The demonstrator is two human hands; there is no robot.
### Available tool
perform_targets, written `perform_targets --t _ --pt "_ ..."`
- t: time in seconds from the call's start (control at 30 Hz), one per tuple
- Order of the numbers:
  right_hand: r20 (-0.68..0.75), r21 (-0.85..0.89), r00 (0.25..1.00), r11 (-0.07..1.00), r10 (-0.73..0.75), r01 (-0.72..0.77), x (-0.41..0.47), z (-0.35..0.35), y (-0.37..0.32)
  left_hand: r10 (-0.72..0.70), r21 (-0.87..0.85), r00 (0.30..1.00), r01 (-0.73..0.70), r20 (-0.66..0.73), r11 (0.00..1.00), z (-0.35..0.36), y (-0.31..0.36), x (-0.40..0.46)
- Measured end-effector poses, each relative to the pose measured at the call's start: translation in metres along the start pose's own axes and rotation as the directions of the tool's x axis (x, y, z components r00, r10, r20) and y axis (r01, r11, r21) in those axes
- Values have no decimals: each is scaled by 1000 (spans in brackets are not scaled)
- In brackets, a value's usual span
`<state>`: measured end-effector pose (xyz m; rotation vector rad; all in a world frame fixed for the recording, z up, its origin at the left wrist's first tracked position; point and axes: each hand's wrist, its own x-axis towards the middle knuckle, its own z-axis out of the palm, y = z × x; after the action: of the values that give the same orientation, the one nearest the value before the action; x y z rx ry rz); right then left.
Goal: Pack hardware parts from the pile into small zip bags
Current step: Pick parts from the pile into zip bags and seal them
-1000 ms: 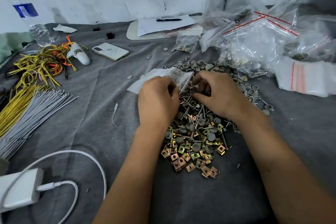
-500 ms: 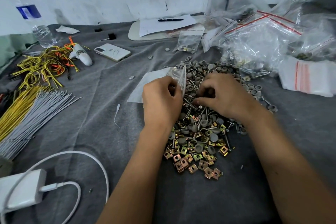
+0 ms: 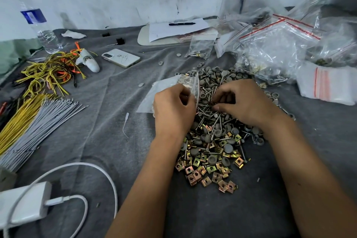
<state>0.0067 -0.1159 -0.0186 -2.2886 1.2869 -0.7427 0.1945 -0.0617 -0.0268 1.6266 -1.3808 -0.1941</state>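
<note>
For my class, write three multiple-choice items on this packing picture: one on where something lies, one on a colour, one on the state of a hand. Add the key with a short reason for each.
1. Where does the black pen lie?
A. On the white paper at the far edge of the grey cloth
B. Among the yellow wires
C. On the phone

2. What colour are the strips on the zip bags at the right?
A. Blue
B. Red
C. Green

3. What is the left hand doing?
A. Lying flat and open on the cloth
B. Holding the water bottle
C. Pinching a small clear bag at the edge of the hardware pile

Key: 1 A, the pen rests on the sheet near the wall. 2 B, red lines cross the bag tops. 3 C, its fingers curl round the bag's edge.
</note>
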Motion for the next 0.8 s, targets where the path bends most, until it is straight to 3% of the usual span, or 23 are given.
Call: perform_targets --t 0.13,0.23,0.3,0.4,0.5,0.63,0.8 --pt "-190 61 982 998 -22 34 -1 -1 -2 21 -28 999 -20 31 999 2 -1 0" --pt "-387 271 922 955 -11 125 -3 -1 -11 57 -15 997 -56 59 998 2 0 -1" --pt "-433 366 901 908 -28 204 -2 5 -20 93 10 993 -94 74 996 3 1 -1" --pt "-390 376 916 891 -98 255 -1 18 -33 166 37 982 -170 88 985 4 4 -1" --pt "-325 250 933 937 -157 245 2 22 -35 177 -28 983 -176 45 984 4 7 -3" --pt "-287 203 941 948 -181 245 2 19 -33 -7 -239 1000 5 -5 971 5 12 -7" --pt "-210 284 972 945 -105 163 1 21 -31 -201 -362 979 179 -23 915 4 14 -5"
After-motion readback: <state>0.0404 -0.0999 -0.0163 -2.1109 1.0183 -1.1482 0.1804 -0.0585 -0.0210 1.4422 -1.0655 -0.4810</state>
